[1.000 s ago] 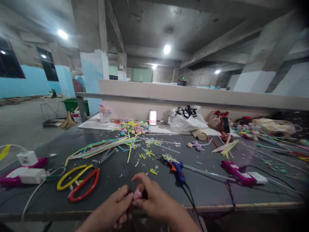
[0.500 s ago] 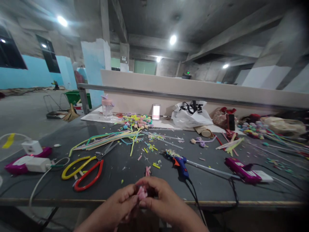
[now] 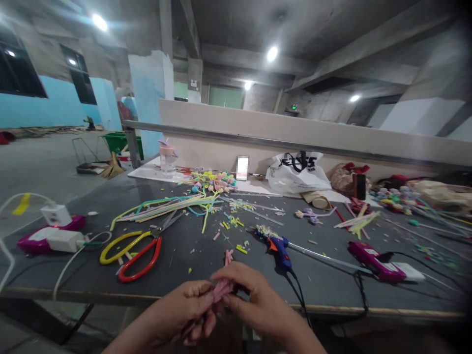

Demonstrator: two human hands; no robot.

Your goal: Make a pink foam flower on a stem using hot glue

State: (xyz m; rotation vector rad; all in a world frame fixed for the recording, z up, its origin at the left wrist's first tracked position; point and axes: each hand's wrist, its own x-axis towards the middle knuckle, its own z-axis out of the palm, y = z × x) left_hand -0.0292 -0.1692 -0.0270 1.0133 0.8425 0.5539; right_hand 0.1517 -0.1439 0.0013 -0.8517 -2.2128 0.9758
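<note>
Near the table's front edge my left hand (image 3: 193, 305) pinches a bunch of pink pipe cleaners (image 3: 222, 290) between thumb and fingers. Opposite it, the fingers and thumb of my right hand (image 3: 250, 292) curl around the bunch's other side. Parts of the bunch are hidden by the fingers. Just beyond my hands lie short pink pieces (image 3: 228, 256). To the left rest big scissors (image 3: 147, 246) with one yellow and one red handle, blades apart. A blue hot glue gun (image 3: 280, 250) with a clear glue stick lies to the right.
Purple power strips (image 3: 27, 242) (image 3: 379, 260) lie at both sides, with cables over the front edge. Long pastel pipe cleaners (image 3: 165, 209) and a colourful pile (image 3: 210, 181) are further back. Along the partition stand a bottle (image 3: 168, 162), a small white-screened object (image 3: 242, 168) and a white bag (image 3: 295, 174).
My hands have shifted slightly apart, and a longer stretch of the pink bunch now shows between them. The whole view has moved a little; the things on the table look unmoved.
</note>
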